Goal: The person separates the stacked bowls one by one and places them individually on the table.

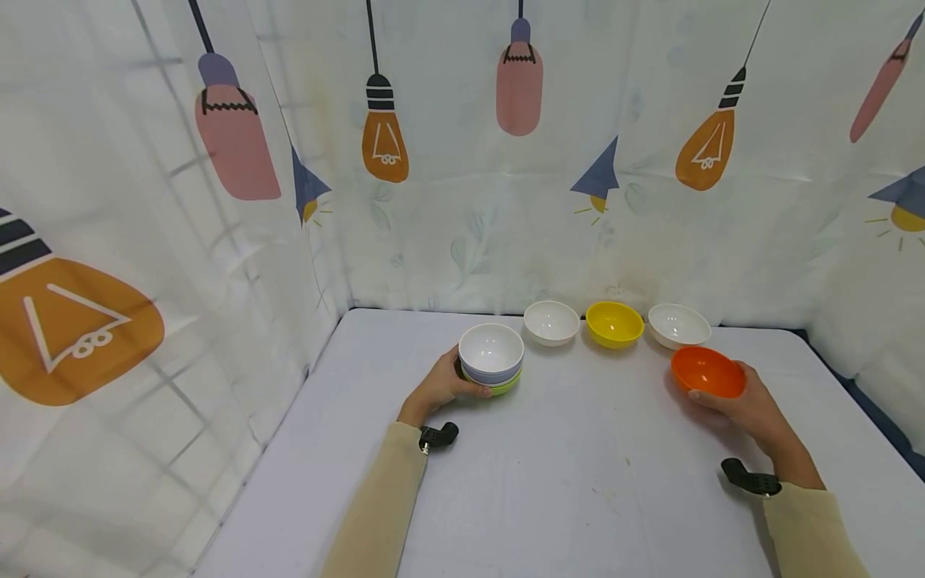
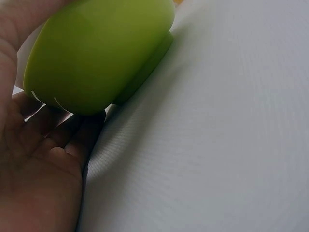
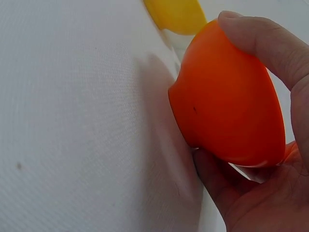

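My left hand [image 1: 450, 380] grips a green bowl [image 2: 104, 50] from its left side, thumb in front and fingers behind. Nested inside it are white and pale lavender bowls [image 1: 491, 353], the top one white inside. The green foot sits right at the table surface in the left wrist view. On the right, my right hand [image 1: 751, 405] holds an orange bowl [image 1: 708, 372] between thumb and fingers. In the right wrist view the orange bowl is close over the table, its shadow beside it and a fingertip [image 3: 205, 159] near its foot.
Along the back edge stand a white bowl [image 1: 552, 323], a yellow bowl [image 1: 614, 324] and another white bowl [image 1: 679, 325], the last right behind the orange one. A white cloth covers the table [image 1: 549, 482]. Printed curtains [image 1: 462, 225] hang behind and at the left.
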`<state>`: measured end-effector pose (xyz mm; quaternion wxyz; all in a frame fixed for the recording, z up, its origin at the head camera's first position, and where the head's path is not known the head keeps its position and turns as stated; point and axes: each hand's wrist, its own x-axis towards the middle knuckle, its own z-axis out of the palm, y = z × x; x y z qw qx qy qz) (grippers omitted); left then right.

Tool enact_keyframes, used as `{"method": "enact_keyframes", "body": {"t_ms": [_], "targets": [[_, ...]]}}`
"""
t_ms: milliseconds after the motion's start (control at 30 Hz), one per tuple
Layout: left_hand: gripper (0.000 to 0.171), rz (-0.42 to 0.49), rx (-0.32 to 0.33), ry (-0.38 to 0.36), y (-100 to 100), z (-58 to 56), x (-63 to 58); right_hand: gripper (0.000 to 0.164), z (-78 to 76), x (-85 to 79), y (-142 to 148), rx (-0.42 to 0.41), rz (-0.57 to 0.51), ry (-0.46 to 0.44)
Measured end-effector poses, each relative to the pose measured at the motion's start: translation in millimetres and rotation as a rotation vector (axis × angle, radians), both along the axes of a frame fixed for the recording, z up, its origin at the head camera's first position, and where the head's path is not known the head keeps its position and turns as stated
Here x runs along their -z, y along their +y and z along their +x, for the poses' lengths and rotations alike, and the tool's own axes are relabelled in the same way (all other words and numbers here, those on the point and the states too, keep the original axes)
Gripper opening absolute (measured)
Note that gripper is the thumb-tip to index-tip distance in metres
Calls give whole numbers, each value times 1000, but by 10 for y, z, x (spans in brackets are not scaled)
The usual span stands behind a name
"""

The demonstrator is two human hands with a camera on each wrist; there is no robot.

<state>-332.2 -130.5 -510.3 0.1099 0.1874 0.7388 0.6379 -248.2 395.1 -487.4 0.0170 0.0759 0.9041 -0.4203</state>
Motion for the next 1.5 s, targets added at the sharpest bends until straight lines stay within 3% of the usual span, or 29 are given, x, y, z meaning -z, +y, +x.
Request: {"method": "enact_keyframes", "body": {"t_ms": [933, 1500], "targets": [[102, 3, -1, 9, -2, 21, -17, 113, -11, 4, -24, 22, -10, 39], [101, -14, 3, 26, -7, 16, -11, 130, 11, -51, -19, 60, -27, -53]]}}
